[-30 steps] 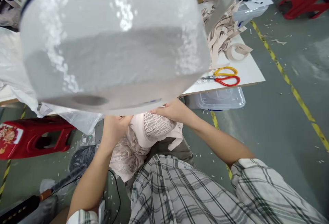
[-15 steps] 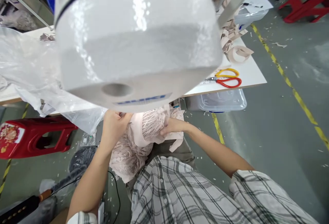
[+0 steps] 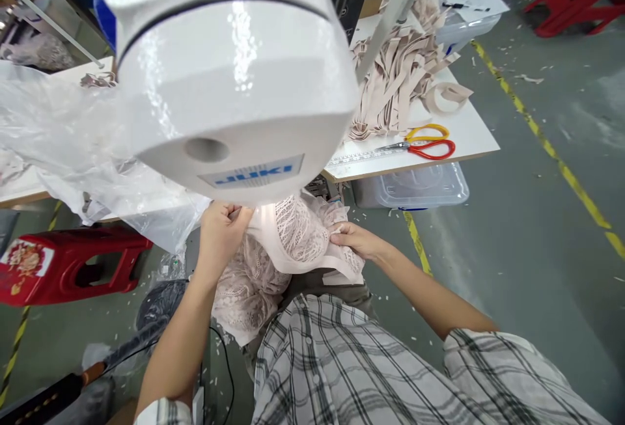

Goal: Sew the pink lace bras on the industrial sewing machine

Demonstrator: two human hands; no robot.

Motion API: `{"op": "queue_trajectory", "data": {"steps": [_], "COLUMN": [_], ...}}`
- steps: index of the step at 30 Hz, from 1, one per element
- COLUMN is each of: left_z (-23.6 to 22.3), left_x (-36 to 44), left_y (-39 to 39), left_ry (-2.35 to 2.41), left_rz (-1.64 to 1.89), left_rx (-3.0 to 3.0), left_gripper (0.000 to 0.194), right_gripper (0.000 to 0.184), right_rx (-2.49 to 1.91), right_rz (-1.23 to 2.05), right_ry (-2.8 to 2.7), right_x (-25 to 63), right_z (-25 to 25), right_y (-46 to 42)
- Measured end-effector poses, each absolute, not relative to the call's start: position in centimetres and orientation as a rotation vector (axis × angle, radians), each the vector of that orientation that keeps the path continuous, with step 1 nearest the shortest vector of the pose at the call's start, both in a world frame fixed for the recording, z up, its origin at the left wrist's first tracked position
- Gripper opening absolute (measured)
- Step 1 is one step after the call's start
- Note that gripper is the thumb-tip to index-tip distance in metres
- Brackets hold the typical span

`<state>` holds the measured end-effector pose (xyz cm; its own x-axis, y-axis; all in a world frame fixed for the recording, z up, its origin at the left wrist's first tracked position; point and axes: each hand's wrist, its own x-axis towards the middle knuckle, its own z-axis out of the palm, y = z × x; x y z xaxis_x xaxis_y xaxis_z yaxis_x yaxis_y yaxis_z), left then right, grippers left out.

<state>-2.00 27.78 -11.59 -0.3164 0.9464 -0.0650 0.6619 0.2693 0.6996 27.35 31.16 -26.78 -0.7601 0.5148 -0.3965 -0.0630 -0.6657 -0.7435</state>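
Note:
A pale pink lace garment (image 3: 293, 243) lies bunched in my lap, just under the head of a white sewing machine (image 3: 229, 80). My left hand (image 3: 221, 233) is closed on the garment's upper left edge, right below the machine. My right hand (image 3: 355, 240) pinches the fabric's right edge, fingers pressed together on it. More lace hangs down between my forearms. The needle area is hidden behind the machine head.
A white table (image 3: 469, 129) at the right carries pink fabric strips (image 3: 395, 80), a ruler, and yellow and red scissors (image 3: 430, 142). A clear plastic bin (image 3: 415, 187) sits beneath it. Clear plastic sheeting (image 3: 73, 151) drapes at the left above a red stool (image 3: 63, 265).
The view has shifted, showing more of the machine's front and the table. My right hand moved slightly right and down along the garment's edge; my left hand stays gripping near the machine.

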Motion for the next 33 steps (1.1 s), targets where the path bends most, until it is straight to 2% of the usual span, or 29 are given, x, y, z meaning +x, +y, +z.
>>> {"op": "queue_trajectory", "data": {"steps": [3, 7, 9, 11, 13, 15, 17, 19, 20, 22, 25, 27, 29, 33], "left_z": [-11.8, -11.2, -10.4, -9.4, -8.6, -8.2, -8.4, -8.8, -8.9, -9.0, -8.5, -8.2, -8.2, -9.1], "left_x": [-2.4, -1.0, 1.1, 3.7, 5.9, 7.0, 6.6, 5.2, 4.4, 2.6, 0.5, -0.4, -1.0, -1.9], "left_y": [27.1, 25.1, 23.7, 22.6, 22.0, 21.8, 22.2, 22.7, 23.1, 23.8, 25.0, 25.9, 26.8, 28.2], "left_ry": [2.075, 2.146, 1.926, 1.487, 1.114, 1.017, 1.099, 1.199, 1.248, 1.345, 1.525, 1.641, 1.714, 1.788], "left_rz": [0.864, 1.029, 1.156, 1.226, 1.092, 0.736, 0.355, 0.193, 0.204, 0.332, 0.457, 0.476, 0.487, 0.549], "left_rx": [1.56, 1.861, 2.13, 2.41, 2.56, 2.499, 2.225, 1.934, 1.836, 1.716, 1.584, 1.507, 1.436, 1.373], "left_gripper": [0.016, 0.014, 0.022, 0.036, 0.046, 0.057, 0.052, 0.033, 0.029, 0.028, 0.029, 0.034, 0.04, 0.046], "right_gripper": [0.044, 0.043, 0.036, 0.028, 0.023, 0.021, 0.021, 0.018, 0.017, 0.019, 0.014, 0.02, 0.02, 0.026], "right_rx": [-0.886, -0.908, -0.843, -0.62, -0.301, -0.095, -0.174, -0.435, -0.575, -0.744, -0.75, -0.762, -0.867, -1.009], "right_rz": [2.392, 2.205, 2.047, 1.945, 1.923, 1.912, 1.831, 1.738, 1.701, 1.613, 1.368, 1.225, 1.234, 1.547], "right_ry": [-1.141, -1.48, -1.731, -1.978, -2.19, -2.374, -2.533, -2.579, -2.556, -2.487, -2.427, -2.382, -2.32, -2.166], "right_x": [28.4, 30.0, 30.3, 29.9, 28.9, 27.8, 26.7, 26.0, 25.7, 25.0, 23.9, 23.1, 22.5, 21.6], "right_z": [-25.0, -21.6, -19.3, -16.5, -13.7, -11.2, -9.7, -9.1, -9.1, -9.6, -10.9, -11.7, -12.3, -13.1], "right_y": [31.2, 32.0, 32.3, 32.0, 31.3, 30.3, 29.6, 29.6, 29.9, 30.8, 32.6, 33.7, 34.7, 36.5]}}
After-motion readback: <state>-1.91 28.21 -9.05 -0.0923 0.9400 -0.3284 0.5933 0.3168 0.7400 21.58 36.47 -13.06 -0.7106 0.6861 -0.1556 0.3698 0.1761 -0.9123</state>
